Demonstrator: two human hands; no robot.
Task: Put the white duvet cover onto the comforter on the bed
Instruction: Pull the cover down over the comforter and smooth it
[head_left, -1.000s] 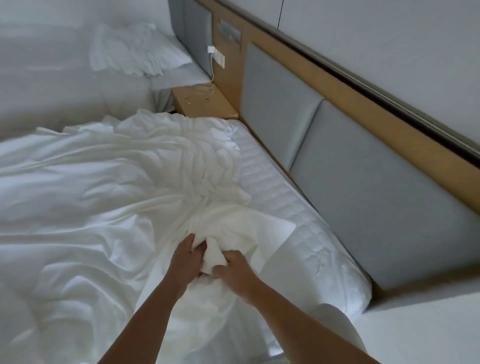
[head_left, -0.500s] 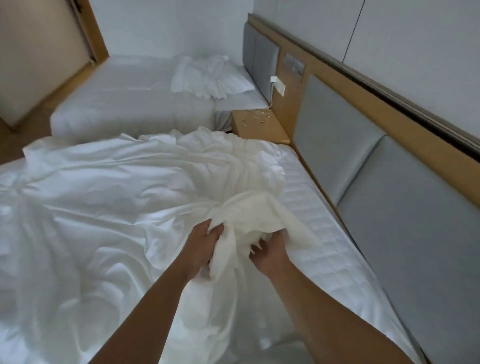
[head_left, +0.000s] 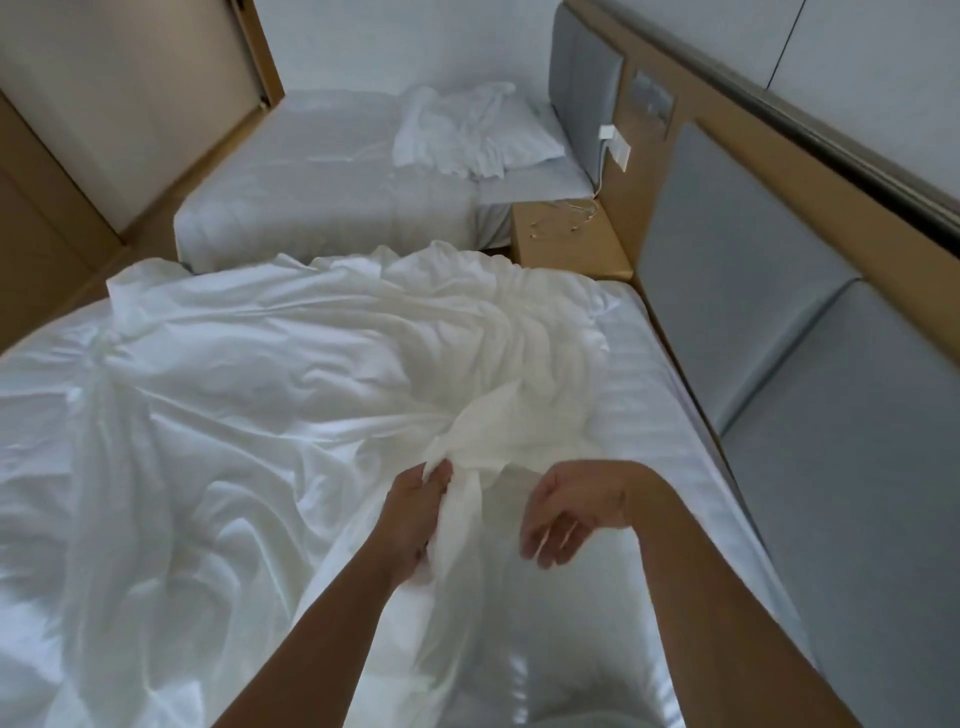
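A crumpled white duvet cover (head_left: 249, 415) lies spread over most of the near bed (head_left: 675, 415), whose striped mattress shows along the right side. My left hand (head_left: 413, 512) grips a bunched corner of the white fabric (head_left: 498, 431), lifted a little above the bed. My right hand (head_left: 569, 506) hovers just right of that bunch, with fingers loose and spread and nothing in them. I cannot tell the comforter apart from the cover in the white folds.
A grey padded headboard (head_left: 779, 322) with wood trim runs along the right. A wooden nightstand (head_left: 566, 239) with a cable stands between the beds. The far bed (head_left: 332, 197) carries a pillow and rumpled linen (head_left: 467, 130). Wooden panelling (head_left: 62, 171) sits at the left.
My right hand has let go of the bunched fabric and moved right, fingers spread. The left hand keeps its grip. The view has tilted up, showing more of the room.
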